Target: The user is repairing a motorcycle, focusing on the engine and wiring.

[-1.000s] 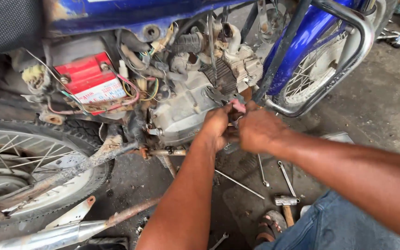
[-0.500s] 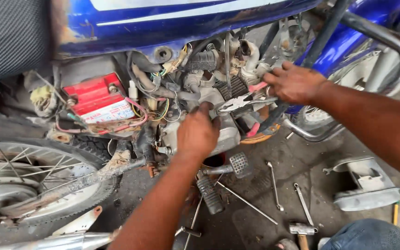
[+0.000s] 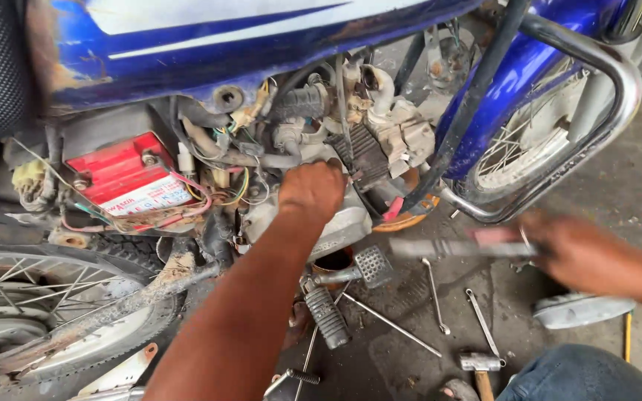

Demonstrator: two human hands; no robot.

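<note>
Head camera looks down on a stripped blue motorcycle [image 3: 261, 44]: the left hand [image 3: 312, 189] is curled against the engine case [image 3: 343, 226], seemingly bracing there. Off to the side, the right hand [image 3: 581, 249] grips a blurred long tool [image 3: 447, 247] above spanners on the floor [image 3: 633, 186].

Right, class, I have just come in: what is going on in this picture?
A person is working on a blue motorcycle with its side panels off. The left hand presses on the engine. The right hand, blurred, holds a long tool away from it. Wrenches and a hammer lie on the floor.
</note>
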